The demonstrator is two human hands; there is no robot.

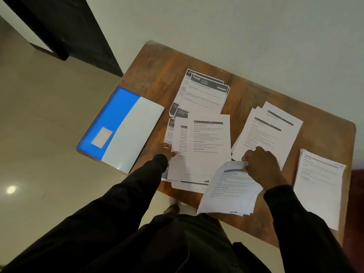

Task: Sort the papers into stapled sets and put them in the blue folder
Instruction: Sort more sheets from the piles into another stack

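— Papers (208,164): location on the wooden table (157,62)?
— Four groups, all lying flat. Centre pile (206,134), loosely spread, at table centre. Headed pile (204,91) at 12 o'clock, overlapped by the centre pile. Fanned pile (271,131) at 2 o'clock. Squared stack (319,186) at 4 o'clock. Blue folder (110,123) lies flat at 9 o'clock, just beside the centre pile.
— Hand status?
— Left hand (167,150): thumb and fingers pinch the centre pile's left edge. Right hand (262,166): fingers curled, gripping the top edge of a sheaf (230,190) at 6 o'clock. The sheaf overhangs the table's near edge.
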